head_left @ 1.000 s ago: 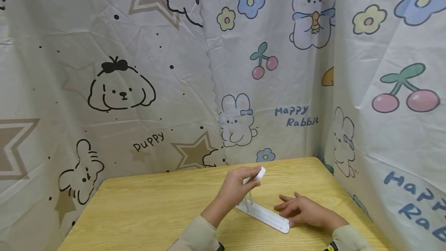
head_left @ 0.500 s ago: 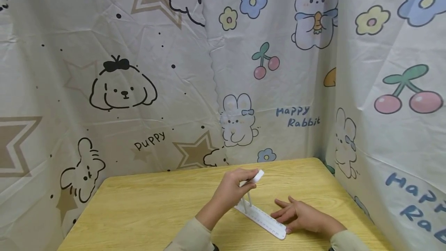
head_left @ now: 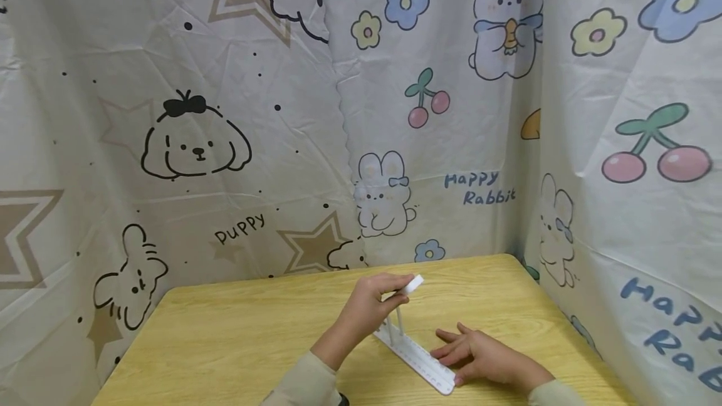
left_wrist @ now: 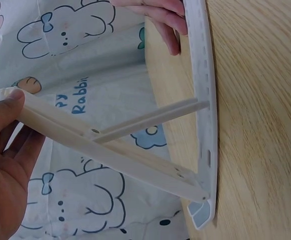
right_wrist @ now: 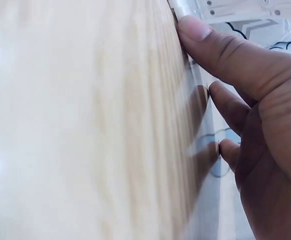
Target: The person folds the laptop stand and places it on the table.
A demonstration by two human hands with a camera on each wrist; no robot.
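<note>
A white folding stand has its long slotted base (head_left: 414,356) on the table. In the left wrist view its hinged upper arm (left_wrist: 110,155) is raised at a slant, with a thin strut (left_wrist: 148,119) running from it to the base. My left hand (head_left: 363,306) pinches the arm's raised free end between thumb and fingers. Beside the near end of the base, my right hand (head_left: 491,361) touches its edge with fairly straight fingers spread. In the right wrist view the thumb (right_wrist: 205,35) presses against white plastic, and two other fingertips rest on the table.
The pale wood-grain table (head_left: 248,337) extends left of both hands. A cloth curtain (head_left: 304,143) printed with rabbits, puppies and flowers hangs behind it and along the right side.
Both hands have shifted a little left and toward the person with the stand. The base has turned, its near end swinging closer. The left hand keeps its hold on the arm.
</note>
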